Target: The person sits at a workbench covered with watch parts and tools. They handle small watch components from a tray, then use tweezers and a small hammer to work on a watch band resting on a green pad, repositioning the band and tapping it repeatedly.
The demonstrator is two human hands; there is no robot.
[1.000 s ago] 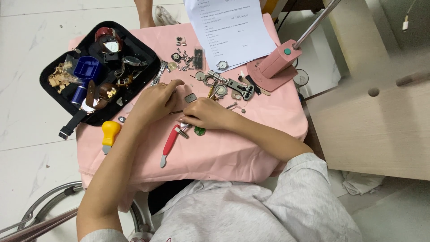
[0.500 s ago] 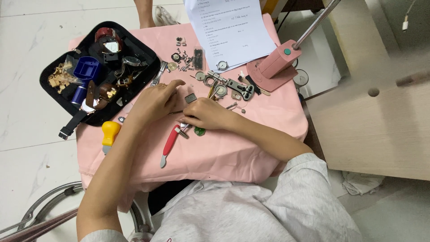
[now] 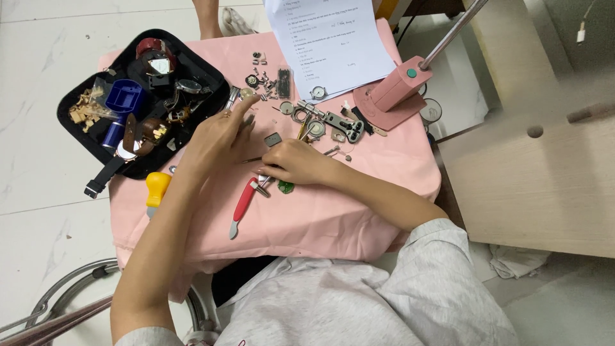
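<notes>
Your left hand (image 3: pixel 218 138) lies palm-down on the pink cloth (image 3: pixel 333 211), fingers loosely spread, fingertips near a small grey square part (image 3: pixel 273 139). Your right hand (image 3: pixel 296 163) is curled, fingertips pinched over a thin dark tool (image 3: pixel 251 159); the grip itself cannot be made out. Red-handled tool (image 3: pixel 243 204) lies just below both hands, small green piece (image 3: pixel 286 187) beside it. Yellow-handled tool (image 3: pixel 155 189) at the cloth's left edge. Black tray (image 3: pixel 86 138) of watch parts upper left
</notes>
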